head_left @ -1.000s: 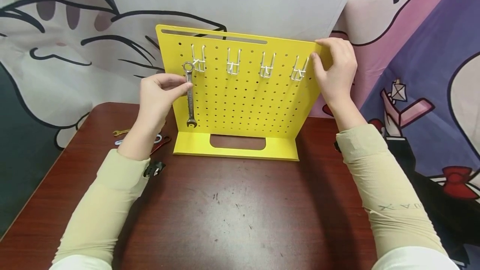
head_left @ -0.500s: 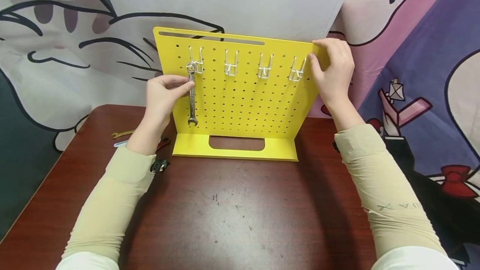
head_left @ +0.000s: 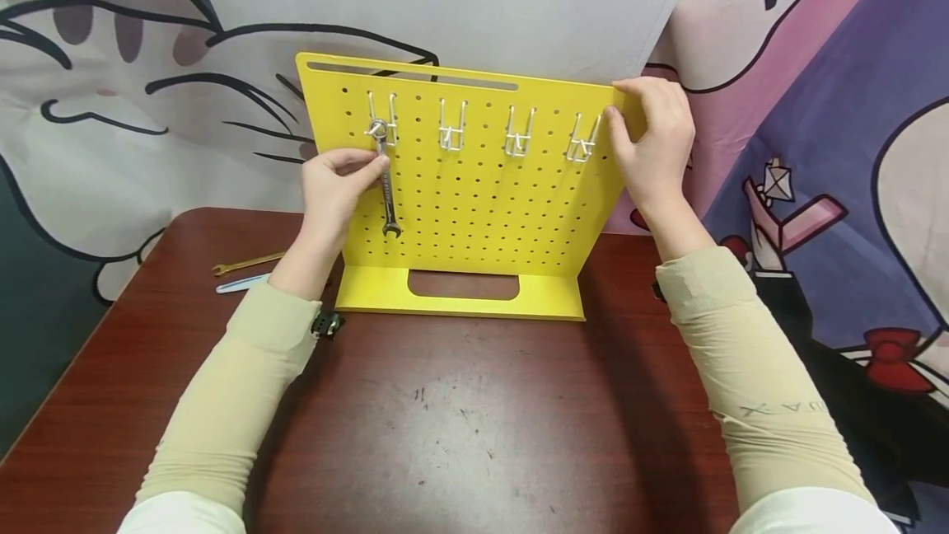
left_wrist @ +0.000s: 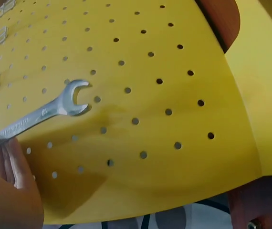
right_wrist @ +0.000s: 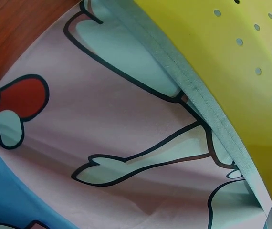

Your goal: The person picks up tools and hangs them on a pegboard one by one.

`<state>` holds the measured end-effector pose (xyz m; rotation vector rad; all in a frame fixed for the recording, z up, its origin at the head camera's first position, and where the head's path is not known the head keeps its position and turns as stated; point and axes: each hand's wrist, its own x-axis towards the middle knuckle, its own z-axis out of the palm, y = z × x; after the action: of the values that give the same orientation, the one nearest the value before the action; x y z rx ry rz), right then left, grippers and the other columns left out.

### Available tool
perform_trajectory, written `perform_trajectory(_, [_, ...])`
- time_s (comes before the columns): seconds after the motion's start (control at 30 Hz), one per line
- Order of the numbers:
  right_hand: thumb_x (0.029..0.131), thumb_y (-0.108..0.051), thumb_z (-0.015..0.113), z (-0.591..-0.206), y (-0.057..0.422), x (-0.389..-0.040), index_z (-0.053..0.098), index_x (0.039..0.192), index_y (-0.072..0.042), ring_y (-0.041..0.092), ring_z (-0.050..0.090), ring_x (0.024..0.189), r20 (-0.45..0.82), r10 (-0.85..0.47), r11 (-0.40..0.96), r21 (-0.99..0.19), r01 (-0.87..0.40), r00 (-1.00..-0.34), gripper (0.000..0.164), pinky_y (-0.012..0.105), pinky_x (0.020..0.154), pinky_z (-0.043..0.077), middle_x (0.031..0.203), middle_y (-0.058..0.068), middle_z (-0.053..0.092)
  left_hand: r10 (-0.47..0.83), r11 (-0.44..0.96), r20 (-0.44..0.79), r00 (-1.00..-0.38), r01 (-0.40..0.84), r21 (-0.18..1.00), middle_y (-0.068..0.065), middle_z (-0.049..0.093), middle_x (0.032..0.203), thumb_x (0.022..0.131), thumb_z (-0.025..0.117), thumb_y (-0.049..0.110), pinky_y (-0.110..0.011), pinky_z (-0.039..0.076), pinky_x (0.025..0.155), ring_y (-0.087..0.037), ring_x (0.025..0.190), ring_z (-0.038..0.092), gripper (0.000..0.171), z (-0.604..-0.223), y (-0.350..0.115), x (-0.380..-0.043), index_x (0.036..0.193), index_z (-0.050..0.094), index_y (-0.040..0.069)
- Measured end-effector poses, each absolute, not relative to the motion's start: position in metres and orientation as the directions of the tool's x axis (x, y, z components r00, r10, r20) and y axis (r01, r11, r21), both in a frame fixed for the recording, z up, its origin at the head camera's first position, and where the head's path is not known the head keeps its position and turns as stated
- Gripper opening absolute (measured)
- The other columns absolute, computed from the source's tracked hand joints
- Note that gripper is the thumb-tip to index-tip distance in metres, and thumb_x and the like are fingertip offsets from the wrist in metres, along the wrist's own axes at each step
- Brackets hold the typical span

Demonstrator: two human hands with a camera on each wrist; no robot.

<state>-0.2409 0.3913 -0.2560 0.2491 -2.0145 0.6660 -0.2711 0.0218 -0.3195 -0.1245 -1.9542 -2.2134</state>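
Observation:
A yellow pegboard (head_left: pixel 474 225) stands upright on the table, with several white wire hooks along its upper part. My left hand (head_left: pixel 329 192) pinches a silver combination wrench (head_left: pixel 389 204) between thumb and fingers, just below the ring end. That ring end overlaps the tip of the leftmost hook (head_left: pixel 392 118); whether the tip passes through it I cannot tell. In the left wrist view the open end of the wrench (left_wrist: pixel 69 100) hangs in front of the board, its shaft tilted. My right hand (head_left: pixel 656 142) grips the board's upper right edge, thumb in front.
A yellow wrench (head_left: pixel 248 263) and a light-blue-and-white item (head_left: pixel 243 283) lie on the dark red table (head_left: pixel 460 410) to the left, partly behind my left forearm. The second hook (head_left: pixel 451 126), third hook (head_left: pixel 518 133) and rightmost hook (head_left: pixel 583 138) bear nothing. A printed cloth (right_wrist: pixel 126 124) hangs behind.
My left hand has carried the wrench rightward onto the leftmost hook's tip, and its lower end has swung right. My right hand keeps its hold on the board's edge.

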Motion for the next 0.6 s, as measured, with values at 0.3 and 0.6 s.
perform_trajectory(0.3, [0.096, -0.012, 0.074, -0.258, 0.392, -0.242, 0.077, 0.118, -0.002, 0.035, 0.064, 0.12, 0.857, 0.084, 0.832, -0.341, -0.438, -0.508, 0.024, 0.041, 0.111, 0.046, 0.12, 0.015, 0.077, -0.119, 0.068, 0.286, -0.951, 0.279, 0.958, -0.003, 0.078, 0.104, 0.095, 0.079, 0.006, -0.017, 0.06, 0.092, 0.002, 0.087, 0.071, 0.026, -0.327, 0.025, -0.263, 0.117, 0.075, -0.008])
perform_trajectory(0.6, [0.097, -0.013, 0.074, -0.258, 0.392, -0.242, 0.077, 0.119, -0.003, 0.035, 0.064, 0.121, 0.856, 0.084, 0.836, -0.339, -0.431, -0.511, 0.024, 0.041, 0.112, 0.046, 0.121, 0.015, 0.077, -0.026, 0.299, 0.29, -0.957, 0.27, 0.915, -0.024, 0.076, 0.125, 0.099, 0.075, 0.01, -0.01, 0.057, 0.087, 0.013, 0.087, 0.067, 0.027, -0.338, -0.002, -0.249, 0.122, 0.077, -0.003])
